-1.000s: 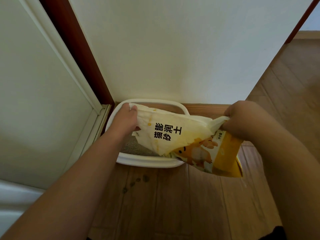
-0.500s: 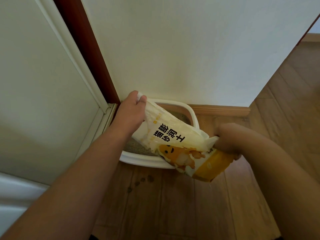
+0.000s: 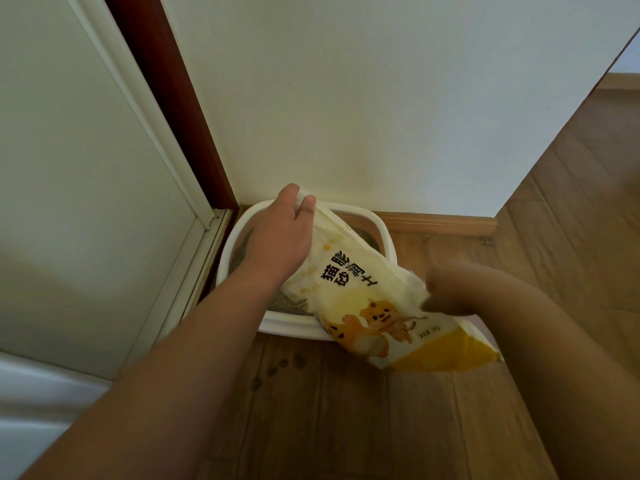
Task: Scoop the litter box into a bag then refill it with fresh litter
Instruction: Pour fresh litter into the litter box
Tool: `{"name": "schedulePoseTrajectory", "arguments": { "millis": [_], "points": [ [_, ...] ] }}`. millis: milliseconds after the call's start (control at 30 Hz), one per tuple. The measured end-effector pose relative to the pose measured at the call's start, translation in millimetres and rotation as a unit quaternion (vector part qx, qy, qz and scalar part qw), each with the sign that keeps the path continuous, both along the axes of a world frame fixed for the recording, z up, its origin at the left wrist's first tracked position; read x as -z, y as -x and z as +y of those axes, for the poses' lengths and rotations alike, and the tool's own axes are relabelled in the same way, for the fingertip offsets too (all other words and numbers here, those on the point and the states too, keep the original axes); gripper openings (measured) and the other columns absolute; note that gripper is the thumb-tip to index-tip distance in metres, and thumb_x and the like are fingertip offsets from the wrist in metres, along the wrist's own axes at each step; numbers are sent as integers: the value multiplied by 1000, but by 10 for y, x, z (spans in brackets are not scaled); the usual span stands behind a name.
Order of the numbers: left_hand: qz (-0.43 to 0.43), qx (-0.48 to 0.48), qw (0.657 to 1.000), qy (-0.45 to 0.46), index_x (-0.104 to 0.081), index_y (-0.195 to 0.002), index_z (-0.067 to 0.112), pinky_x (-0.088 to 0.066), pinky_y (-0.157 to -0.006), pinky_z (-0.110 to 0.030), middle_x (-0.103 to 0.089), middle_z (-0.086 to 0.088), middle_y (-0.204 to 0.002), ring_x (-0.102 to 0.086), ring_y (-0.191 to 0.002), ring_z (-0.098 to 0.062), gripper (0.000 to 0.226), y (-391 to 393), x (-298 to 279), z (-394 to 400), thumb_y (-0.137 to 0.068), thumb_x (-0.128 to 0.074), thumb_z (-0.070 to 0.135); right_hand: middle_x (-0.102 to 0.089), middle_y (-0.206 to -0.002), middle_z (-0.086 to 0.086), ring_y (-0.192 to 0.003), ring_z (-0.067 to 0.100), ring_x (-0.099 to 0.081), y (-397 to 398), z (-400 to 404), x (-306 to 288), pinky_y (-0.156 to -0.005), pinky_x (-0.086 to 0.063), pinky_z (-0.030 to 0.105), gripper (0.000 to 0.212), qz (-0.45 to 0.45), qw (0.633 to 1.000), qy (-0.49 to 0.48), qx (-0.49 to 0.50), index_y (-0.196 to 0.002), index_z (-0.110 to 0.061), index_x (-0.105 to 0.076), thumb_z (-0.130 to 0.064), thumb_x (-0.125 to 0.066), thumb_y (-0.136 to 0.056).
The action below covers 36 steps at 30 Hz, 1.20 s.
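Over the white litter box [image 3: 386, 237] in the floor corner by the wall: litter bag [image 3: 367, 303] slung diagonally across its near right rim, long axis running far-left to near-right, yellow end low over the floor. Left hand [image 3: 282, 237] pinching the raised far corner; right hand [image 3: 446, 292], blurred, apparently clutching the right edge. Grey litter [image 3: 285, 301] visible below.

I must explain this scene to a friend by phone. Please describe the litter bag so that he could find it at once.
Look at the corner where the white wall meets the wooden floor: a white litter box sits there. The litter bag lies tilted across it, gripped by the left hand and right hand. Nothing else is cream and yellow with black characters and an orange cartoon animal.
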<state>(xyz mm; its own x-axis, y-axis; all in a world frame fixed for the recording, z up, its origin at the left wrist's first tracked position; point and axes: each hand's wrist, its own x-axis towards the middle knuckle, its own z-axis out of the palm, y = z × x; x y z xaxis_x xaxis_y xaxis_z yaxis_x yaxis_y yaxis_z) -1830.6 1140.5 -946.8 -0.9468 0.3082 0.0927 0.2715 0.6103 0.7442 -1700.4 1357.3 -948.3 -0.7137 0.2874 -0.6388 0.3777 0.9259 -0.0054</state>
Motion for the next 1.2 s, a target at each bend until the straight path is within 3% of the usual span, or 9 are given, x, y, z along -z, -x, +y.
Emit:
{"name": "schedulePoseTrajectory", "arguments": {
  "millis": [133, 267, 433, 533, 600, 733, 900, 1033, 1200],
  "points": [
    [25, 49, 998, 40, -48, -130, 21, -50, -77, -41, -58, 9, -86, -60, -86, -21, 34, -129, -43, 67, -107, -38, 44, -61, -134, -4, -115, 16, -62, 45, -32, -167, -97, -53, 35, 68, 191, 978, 69, 38, -147, -28, -45, -37, -76, -86],
    [21, 54, 997, 41, -48, -135, 21, -51, -76, -39, -56, 11, -86, -60, -84, -17, 37, -192, -55, 111, -107, -38, 45, -54, -143, -16, -125, 7, -56, 70, -277, -294, -104, -51, 36, 73, 310, 920, 237, 27, -149, -34, -42, -47, -75, -85],
    [41, 77, 996, 27, -53, -121, 20, -38, -55, -25, -56, 5, -70, -55, -64, -6, 29, -276, -116, 135, -106, -44, 43, -56, -136, -15, -102, 7, -66, 107, -590, -274, -83, -61, 35, 68, 372, 895, 246, 7, -146, -37, -40, -46, -73, -88],
    [82, 116, 990, 19, -53, -97, 13, -33, -47, -14, -46, 6, -60, -48, -54, -1, 25, -341, -175, 152, -105, -50, 36, -64, -122, -12, -103, 13, -64, 162, -621, -222, -81, -57, 32, 47, 409, 893, 188, 19, -139, -31, -48, -38, -65, -96],
    [85, 141, 986, 11, -52, -90, 11, -33, -47, -14, -47, 5, -60, -46, -55, -4, 28, -351, -190, 154, -104, -54, 35, -59, -88, -18, -81, 10, -60, 185, -616, -206, -63, -45, 25, 13, 426, 892, 153, 15, -110, -31, -54, -32, -61, -99],
    [-21, 154, 987, -43, -62, -104, 24, -46, -64, -17, -67, 4, -92, -60, -79, -6, 19, -249, -99, 111, -100, -59, 42, -45, -66, -15, -60, 2, -42, 181, -583, -199, -50, -26, 23, 37, 427, 894, 132, 32, -72, -35, -37, -24, -57, -101],
    [-78, 142, 987, 14, -63, -106, 33, -50, -78, -30, -64, 13, -110, -61, -101, -9, 11, 82, 291, -97, -98, -56, 36, -55, -72, -11, -65, 5, -50, 139, -494, -216, -52, -34, 24, 11, 422, 896, 129, 49, -90, -23, -60, -23, -56, -100],
    [-21, 130, 970, 207, -63, -115, 26, -48, -80, -32, -60, 3, -114, -57, -102, -17, 25, 354, 635, -261, -93, -58, 17, -62, -73, -5, -64, 10, -55, 76, -382, -234, -53, -40, 26, 12, 427, 893, 124, 71, -94, -17, -66, -23, -57, -99],
    [6, 94, 967, 236, -63, -129, 26, -53, -95, -45, -64, 1, -120, -57, -109, -19, 32, 396, 828, -279, -97, -60, 21, -65, -76, 0, -68, 17, -60, 10, -316, -265, -62, -53, 37, 13, 434, 888, 122, 93, -97, -13, -66, -22, -56, -98]
  ]
}}
